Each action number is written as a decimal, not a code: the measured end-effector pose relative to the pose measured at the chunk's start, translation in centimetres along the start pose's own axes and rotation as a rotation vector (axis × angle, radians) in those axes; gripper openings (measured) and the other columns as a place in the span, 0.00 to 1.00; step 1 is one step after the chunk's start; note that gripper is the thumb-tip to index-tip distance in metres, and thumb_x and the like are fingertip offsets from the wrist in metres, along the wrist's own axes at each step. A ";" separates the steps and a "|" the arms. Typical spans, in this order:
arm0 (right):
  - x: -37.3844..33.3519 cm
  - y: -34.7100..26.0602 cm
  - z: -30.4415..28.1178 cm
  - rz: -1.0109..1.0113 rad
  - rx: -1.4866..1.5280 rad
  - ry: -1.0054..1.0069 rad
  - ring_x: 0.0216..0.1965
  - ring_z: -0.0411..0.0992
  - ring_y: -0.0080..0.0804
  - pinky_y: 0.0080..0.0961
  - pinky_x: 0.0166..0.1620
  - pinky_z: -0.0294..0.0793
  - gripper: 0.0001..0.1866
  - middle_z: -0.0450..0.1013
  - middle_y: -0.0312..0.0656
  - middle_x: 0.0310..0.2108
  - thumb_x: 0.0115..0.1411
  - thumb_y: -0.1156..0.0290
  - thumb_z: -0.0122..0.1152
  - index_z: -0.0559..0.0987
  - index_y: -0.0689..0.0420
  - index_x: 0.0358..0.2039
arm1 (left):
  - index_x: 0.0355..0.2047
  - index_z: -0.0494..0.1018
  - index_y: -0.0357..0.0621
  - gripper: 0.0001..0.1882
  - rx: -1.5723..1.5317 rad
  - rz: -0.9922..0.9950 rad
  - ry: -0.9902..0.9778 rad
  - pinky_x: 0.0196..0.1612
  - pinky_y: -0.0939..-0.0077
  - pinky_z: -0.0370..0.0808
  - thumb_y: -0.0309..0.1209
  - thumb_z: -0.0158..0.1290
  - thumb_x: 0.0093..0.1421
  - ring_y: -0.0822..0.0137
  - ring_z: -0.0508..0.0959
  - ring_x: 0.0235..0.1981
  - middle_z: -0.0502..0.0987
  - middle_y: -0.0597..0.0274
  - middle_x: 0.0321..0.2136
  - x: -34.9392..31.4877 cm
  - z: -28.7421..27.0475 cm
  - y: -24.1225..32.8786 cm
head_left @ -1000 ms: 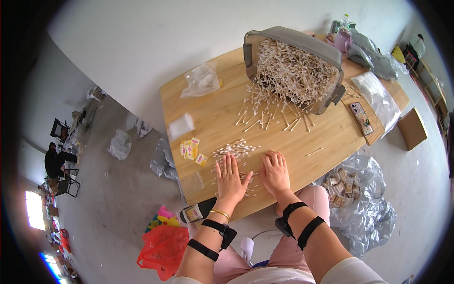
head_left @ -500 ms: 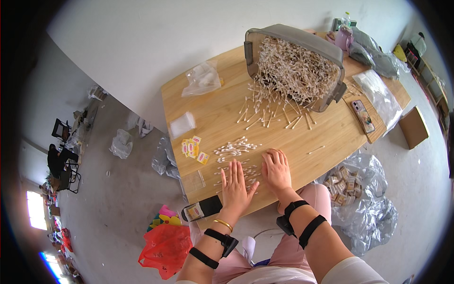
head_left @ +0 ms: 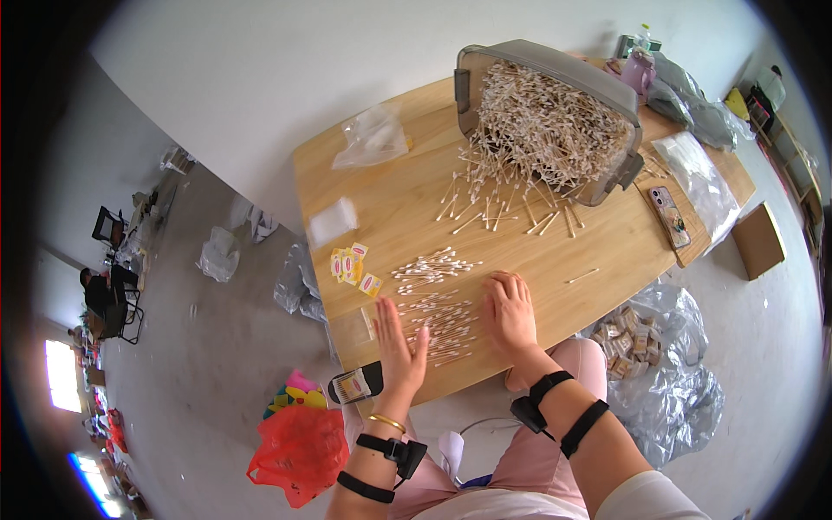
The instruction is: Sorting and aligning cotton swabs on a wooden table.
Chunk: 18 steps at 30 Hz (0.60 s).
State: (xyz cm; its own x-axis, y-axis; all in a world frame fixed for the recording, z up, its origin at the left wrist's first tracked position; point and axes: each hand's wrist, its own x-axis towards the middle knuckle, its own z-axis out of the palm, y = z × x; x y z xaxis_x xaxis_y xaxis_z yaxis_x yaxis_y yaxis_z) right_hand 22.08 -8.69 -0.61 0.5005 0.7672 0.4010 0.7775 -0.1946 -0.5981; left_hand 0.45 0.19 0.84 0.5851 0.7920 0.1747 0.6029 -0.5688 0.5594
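Observation:
Cotton swabs [head_left: 442, 325] lie in a loose layer on the wooden table, roughly side by side, between my two hands. Just beyond them is a second small pile of cotton swabs [head_left: 431, 269]. My left hand [head_left: 401, 354] stands on edge at the left ends of the layer, fingers stretched out and thumb apart, holding nothing. To the right of the layer, my right hand [head_left: 510, 310] rests on the table, palm down with fingers slightly bent. Nothing shows in it. A black holder with a small pack of swabs [head_left: 351, 386] lies left of my left wrist.
A grey tub [head_left: 546, 69] lies tipped at the back, swabs spilling from its mouth. Yellow-and-white labels [head_left: 349, 265], a stack of clear bags [head_left: 334, 222] and a crumpled plastic bag [head_left: 373, 139] lie at left. A phone [head_left: 668, 217] is at right. A red bag [head_left: 299, 455] hangs low at left.
My left hand has moved left off the swabs and turned from flat onto its edge, uncovering the layer. My right hand has barely moved.

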 end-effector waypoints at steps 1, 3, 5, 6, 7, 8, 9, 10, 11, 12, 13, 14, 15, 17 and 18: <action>0.0 0.4 -0.1 -0.005 0.003 -0.006 0.61 0.66 0.48 0.45 0.69 0.61 0.14 0.71 0.47 0.52 0.63 0.72 0.56 0.77 0.57 0.49 | 0.76 0.39 0.34 0.46 -0.130 -0.038 0.037 0.77 0.48 0.37 0.56 0.41 0.73 0.45 0.40 0.78 0.41 0.39 0.77 -0.6 -0.4 -0.5; 0.0 0.7 -0.4 0.046 0.125 0.018 0.58 0.68 0.52 0.43 0.64 0.67 0.12 0.71 0.50 0.52 0.66 0.74 0.54 0.77 0.59 0.48 | 0.76 0.39 0.33 0.45 -0.338 -0.102 0.078 0.77 0.51 0.39 0.54 0.40 0.74 0.43 0.40 0.78 0.40 0.37 0.77 -1.8 -0.9 -0.7; 0.3 0.2 -0.4 0.146 0.286 -0.010 0.56 0.69 0.53 0.42 0.61 0.69 0.11 0.71 0.51 0.52 0.67 0.74 0.52 0.77 0.60 0.48 | 0.76 0.39 0.33 0.45 -0.416 -0.130 0.095 0.77 0.52 0.39 0.54 0.39 0.74 0.44 0.40 0.78 0.40 0.37 0.77 -2.2 -0.7 -1.0; 0.6 -0.3 -0.4 0.248 0.445 -0.031 0.55 0.70 0.55 0.41 0.58 0.72 0.11 0.70 0.52 0.52 0.69 0.75 0.51 0.77 0.61 0.48 | 0.76 0.39 0.33 0.45 -0.494 -0.150 0.111 0.77 0.53 0.39 0.55 0.38 0.75 0.44 0.40 0.78 0.39 0.37 0.77 -2.3 -0.6 -1.0; 0.7 -0.9 0.1 0.247 0.448 -0.038 0.55 0.70 0.55 0.41 0.58 0.72 0.11 0.70 0.52 0.52 0.69 0.75 0.51 0.77 0.61 0.48 | 0.76 0.39 0.33 0.45 -0.491 -0.156 0.115 0.77 0.53 0.39 0.55 0.38 0.75 0.44 0.40 0.78 0.39 0.37 0.77 -2.2 -0.3 -1.1; 0.8 -1.7 0.8 0.221 0.515 -0.063 0.55 0.70 0.56 0.41 0.57 0.73 0.12 0.70 0.54 0.53 0.70 0.74 0.50 0.77 0.61 0.49 | 0.76 0.38 0.32 0.46 -0.500 -0.169 0.131 0.77 0.53 0.39 0.56 0.37 0.75 0.44 0.40 0.78 0.39 0.37 0.77 -2.0 0.2 -1.1; 0.8 -2.4 1.5 0.196 0.579 -0.089 0.54 0.70 0.57 0.40 0.56 0.73 0.12 0.69 0.55 0.54 0.70 0.74 0.49 0.76 0.60 0.51 | 0.76 0.38 0.32 0.46 -0.511 -0.182 0.147 0.77 0.54 0.38 0.57 0.36 0.75 0.45 0.40 0.78 0.39 0.37 0.77 -1.5 0.6 -0.9; 0.9 -3.1 2.1 0.195 0.580 -0.094 0.54 0.70 0.57 0.40 0.56 0.73 0.12 0.69 0.55 0.54 0.70 0.74 0.49 0.76 0.60 0.51 | 0.76 0.38 0.32 0.46 -0.511 -0.187 0.149 0.77 0.54 0.38 0.57 0.36 0.75 0.45 0.40 0.78 0.39 0.37 0.77 -1.2 0.9 -0.6; 0.9 -3.9 2.7 0.147 0.583 -0.114 0.55 0.70 0.58 0.41 0.58 0.73 0.13 0.69 0.55 0.55 0.71 0.74 0.48 0.76 0.60 0.52 | 0.76 0.38 0.32 0.46 -0.543 -0.180 0.148 0.77 0.53 0.38 0.58 0.36 0.75 0.44 0.40 0.78 0.39 0.37 0.77 -0.8 1.2 -0.3; 0.9 -4.5 3.1 0.097 0.585 -0.133 0.57 0.70 0.58 0.42 0.59 0.72 0.13 0.68 0.56 0.56 0.71 0.74 0.47 0.75 0.59 0.53 | 0.76 0.37 0.32 0.47 -0.575 -0.172 0.147 0.77 0.53 0.38 0.59 0.35 0.75 0.44 0.40 0.78 0.39 0.37 0.77 -0.5 1.5 0.1; 1.0 -4.9 3.3 0.098 0.574 -0.170 0.59 0.69 0.58 0.42 0.60 0.71 0.15 0.68 0.57 0.58 0.71 0.74 0.46 0.74 0.59 0.55 | 0.76 0.37 0.32 0.47 -0.557 -0.145 0.145 0.77 0.53 0.38 0.59 0.34 0.74 0.44 0.39 0.78 0.38 0.37 0.77 -0.3 1.9 0.2; 1.2 -5.2 3.7 0.095 0.574 -0.173 0.59 0.69 0.58 0.42 0.60 0.71 0.15 0.68 0.57 0.58 0.71 0.74 0.46 0.74 0.59 0.55 | 0.76 0.37 0.32 0.47 -0.559 -0.148 0.148 0.77 0.53 0.38 0.59 0.34 0.74 0.44 0.39 0.78 0.38 0.37 0.77 0.0 2.1 0.4; 1.3 -5.4 4.0 0.068 0.584 -0.158 0.59 0.69 0.58 0.42 0.60 0.71 0.15 0.68 0.57 0.57 0.71 0.74 0.46 0.75 0.60 0.55 | 0.76 0.37 0.32 0.47 -0.574 -0.128 0.133 0.77 0.53 0.38 0.59 0.34 0.74 0.44 0.39 0.78 0.37 0.37 0.77 0.1 2.3 0.6; 1.4 -5.4 4.2 0.040 0.593 -0.146 0.59 0.69 0.58 0.42 0.60 0.71 0.15 0.68 0.57 0.57 0.71 0.74 0.46 0.75 0.60 0.55 | 0.76 0.36 0.32 0.47 -0.601 -0.103 0.115 0.77 0.53 0.38 0.59 0.33 0.75 0.44 0.38 0.78 0.36 0.37 0.77 0.2 2.2 0.8; 1.5 -5.4 4.1 0.053 0.613 -0.130 0.59 0.69 0.57 0.41 0.60 0.71 0.15 0.69 0.57 0.57 0.71 0.74 0.46 0.75 0.60 0.55 | 0.76 0.36 0.32 0.47 -0.605 -0.105 0.118 0.77 0.53 0.38 0.59 0.33 0.75 0.44 0.38 0.78 0.36 0.37 0.77 0.1 2.1 0.7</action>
State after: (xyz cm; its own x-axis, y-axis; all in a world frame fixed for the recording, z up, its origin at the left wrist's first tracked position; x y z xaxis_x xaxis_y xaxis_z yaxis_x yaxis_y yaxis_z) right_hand 17.10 -3.97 0.37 0.4520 0.8416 0.2956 0.3738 0.1222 -0.9194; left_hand 2.10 -0.64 -0.47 0.4545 0.8758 0.1629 0.2198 -0.2874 0.9322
